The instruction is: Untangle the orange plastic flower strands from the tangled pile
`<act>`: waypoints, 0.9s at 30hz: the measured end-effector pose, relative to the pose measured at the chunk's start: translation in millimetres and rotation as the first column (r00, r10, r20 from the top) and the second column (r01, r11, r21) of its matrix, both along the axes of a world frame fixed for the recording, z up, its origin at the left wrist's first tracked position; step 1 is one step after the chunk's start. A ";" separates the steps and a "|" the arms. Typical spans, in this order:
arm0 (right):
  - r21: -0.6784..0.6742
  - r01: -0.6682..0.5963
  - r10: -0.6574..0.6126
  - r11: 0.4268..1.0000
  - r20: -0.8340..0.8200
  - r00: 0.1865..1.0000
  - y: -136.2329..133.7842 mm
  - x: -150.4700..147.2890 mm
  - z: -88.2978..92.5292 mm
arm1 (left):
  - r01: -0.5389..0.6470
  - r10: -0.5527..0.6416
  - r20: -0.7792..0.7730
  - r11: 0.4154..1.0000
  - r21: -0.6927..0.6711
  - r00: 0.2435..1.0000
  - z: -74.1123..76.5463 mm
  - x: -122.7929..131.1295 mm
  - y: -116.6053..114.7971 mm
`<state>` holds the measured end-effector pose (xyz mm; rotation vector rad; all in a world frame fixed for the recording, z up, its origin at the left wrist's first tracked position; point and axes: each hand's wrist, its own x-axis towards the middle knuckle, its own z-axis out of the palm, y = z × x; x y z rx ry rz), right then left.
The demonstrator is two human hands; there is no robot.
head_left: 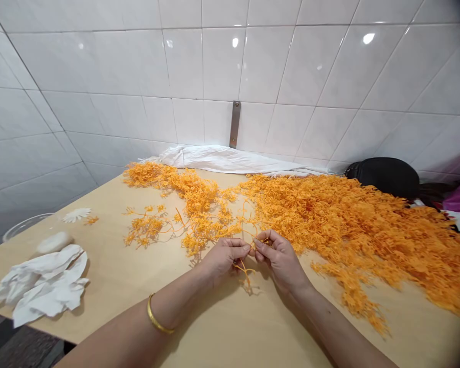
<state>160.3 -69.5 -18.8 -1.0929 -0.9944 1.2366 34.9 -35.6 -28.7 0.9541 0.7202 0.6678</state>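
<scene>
A thin orange strand (244, 272) hangs from the left hand (224, 259) and right hand (279, 261), pinched together on it just above the pale worktop (222, 327); a tangled orange heap (329, 225) spreads beside them; white wall tiles (222, 61) rise behind; the fingers hide the strand's gripped part.

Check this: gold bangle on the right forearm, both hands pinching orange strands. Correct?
Wrong arm. The head view shows the gold bangle on the left forearm, behind the left hand, not the right hand. Both hands pinching orange strands is correct.
</scene>
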 end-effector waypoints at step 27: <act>0.344 -0.085 -0.229 0.935 0.770 0.595 1.1 14.0 5.3 | 0.003 -0.003 0.000 0.999 0.052 1.000 2.3 -3.6 -0.3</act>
